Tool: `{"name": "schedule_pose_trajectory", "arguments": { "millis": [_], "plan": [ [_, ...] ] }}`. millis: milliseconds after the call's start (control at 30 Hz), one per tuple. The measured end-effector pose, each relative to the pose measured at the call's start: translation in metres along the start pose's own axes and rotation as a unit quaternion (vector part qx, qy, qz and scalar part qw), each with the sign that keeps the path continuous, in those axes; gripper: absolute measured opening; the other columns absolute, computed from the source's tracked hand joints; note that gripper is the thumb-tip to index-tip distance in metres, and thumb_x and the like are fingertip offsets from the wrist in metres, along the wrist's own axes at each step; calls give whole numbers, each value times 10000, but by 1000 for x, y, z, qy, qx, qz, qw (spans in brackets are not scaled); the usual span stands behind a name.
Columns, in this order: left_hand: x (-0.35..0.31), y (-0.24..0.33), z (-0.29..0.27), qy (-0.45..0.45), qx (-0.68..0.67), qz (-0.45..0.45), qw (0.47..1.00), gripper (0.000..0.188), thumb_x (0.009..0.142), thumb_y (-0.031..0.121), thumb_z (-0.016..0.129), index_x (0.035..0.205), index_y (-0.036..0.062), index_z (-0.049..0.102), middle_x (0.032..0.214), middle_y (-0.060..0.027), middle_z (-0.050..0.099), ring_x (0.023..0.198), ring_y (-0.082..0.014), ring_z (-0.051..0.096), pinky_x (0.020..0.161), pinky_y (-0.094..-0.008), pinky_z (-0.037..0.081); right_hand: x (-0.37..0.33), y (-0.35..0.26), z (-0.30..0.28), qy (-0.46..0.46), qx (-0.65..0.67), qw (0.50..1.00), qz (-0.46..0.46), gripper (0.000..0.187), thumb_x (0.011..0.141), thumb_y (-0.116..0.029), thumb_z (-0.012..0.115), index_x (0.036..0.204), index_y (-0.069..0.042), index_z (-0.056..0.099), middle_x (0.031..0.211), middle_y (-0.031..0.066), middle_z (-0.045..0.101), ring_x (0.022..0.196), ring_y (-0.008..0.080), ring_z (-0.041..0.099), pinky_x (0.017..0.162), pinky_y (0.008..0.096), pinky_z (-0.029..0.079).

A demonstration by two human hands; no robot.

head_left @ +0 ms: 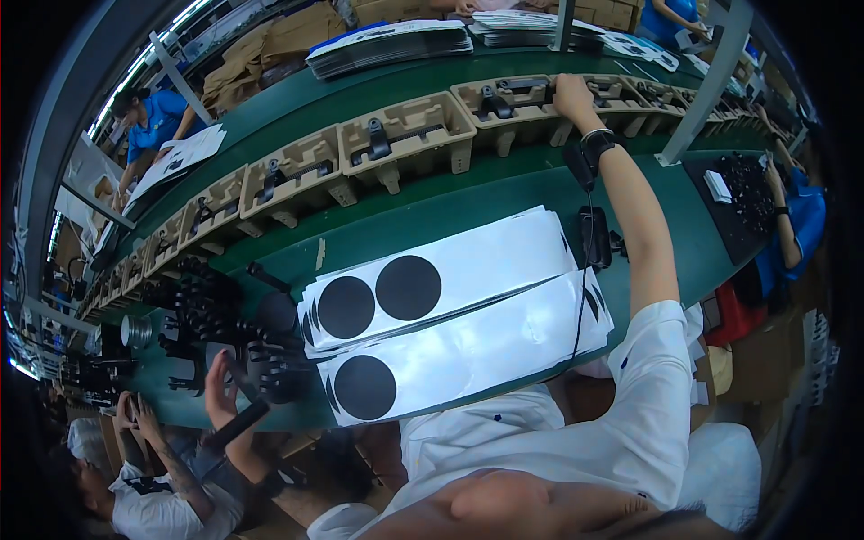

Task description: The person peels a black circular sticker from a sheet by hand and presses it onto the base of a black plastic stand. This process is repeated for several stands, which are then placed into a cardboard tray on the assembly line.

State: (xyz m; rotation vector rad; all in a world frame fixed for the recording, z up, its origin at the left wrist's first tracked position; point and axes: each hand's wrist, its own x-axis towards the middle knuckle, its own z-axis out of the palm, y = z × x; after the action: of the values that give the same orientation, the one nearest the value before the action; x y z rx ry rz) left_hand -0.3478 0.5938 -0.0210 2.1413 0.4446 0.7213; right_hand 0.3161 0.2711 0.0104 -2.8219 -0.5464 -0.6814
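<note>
Item: right hand (pixel 573 93), arm stretched out toward one o'clock, fingers curled down onto the rim of a moulded pulp tray (pixel 517 101) on the far green conveyor (pixel 432 193); whether they gripped the tray or only pressed on it could not be told. A black wrist strap (pixel 596 144) sat on that arm, with a thin cable (pixel 583 270) trailing back toward the body. Item: left hand (pixel 219 387), at eight o'clock near the bench edge, fingers loosely spread, close to a black handle-shaped part (pixel 236 423); contact could not be told. Item: row of like trays, one (pixel 407 135) at twelve o'clock and one (pixel 290 180) at eleven, each carrying black fittings. Item: two stacks of white sheets with black discs (pixel 450 306), centre of the near bench. Item: heap of black plastic parts (pixel 216 324) at nine o'clock. Item: a co-worker's hands (pixel 135 414) at eight o'clock, lower left.
</note>
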Motion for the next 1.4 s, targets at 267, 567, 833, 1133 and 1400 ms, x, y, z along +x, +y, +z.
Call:
{"name": "schedule_pose_trajectory", "arguments": {
  "millis": [267, 567, 833, 1133, 1400],
  "plan": [
    [-16, 97, 79, -52, -604, 145, 782, 1017, 645, 462, 812, 1431, 179, 234, 1395, -281, 317, 1264, -457, 354, 978, -579, 398, -131, -186, -82, -68, 391, 849, -348, 280, 761, -33, 618, 1040, -26, 639, 991, 146, 627, 936, 292, 602, 855, 394, 483],
    [9, 72, 157, -8, -608, -172, 775, 767, 836, 549, 575, 1403, 123, 282, 1318, -180, 430, 1189, -369, 466, 961, -512, 419, -254, -253, -36, -130, 358, 716, -586, 452, 731, 32, 560, 1180, 9, 518, 1084, 131, 583, 917, 272, 569, 855, 374, 473],
    [22, 56, 159, 116, -632, -215, 736, 551, 924, 502, 471, 1242, 53, 453, 1197, -158, 513, 1132, -334, 497, 976, -502, 395, -263, -263, -41, -104, 250, 739, -617, 355, 745, 2, 533, 1100, -3, 543, 964, 148, 584, 907, 264, 547, 792, 373, 476],
    [18, 56, 164, 169, -627, -227, 726, 505, 914, 464, 524, 1224, 72, 454, 1187, -110, 491, 1102, -283, 500, 963, -472, 394, -257, -283, -48, -90, 229, 732, -635, 339, 691, 4, 575, 1026, -18, 534, 911, 146, 545, 877, 297, 526, 790, 380, 454],
    [20, 64, 163, 199, -605, -231, 735, 516, 891, 475, 560, 1243, 122, 425, 1194, -102, 467, 1088, -266, 496, 965, -469, 390, -253, -298, -57, -133, 259, 721, -629, 352, 652, 44, 591, 996, -11, 536, 975, 135, 495, 873, 305, 513, 779, 384, 445]
  ]
}}
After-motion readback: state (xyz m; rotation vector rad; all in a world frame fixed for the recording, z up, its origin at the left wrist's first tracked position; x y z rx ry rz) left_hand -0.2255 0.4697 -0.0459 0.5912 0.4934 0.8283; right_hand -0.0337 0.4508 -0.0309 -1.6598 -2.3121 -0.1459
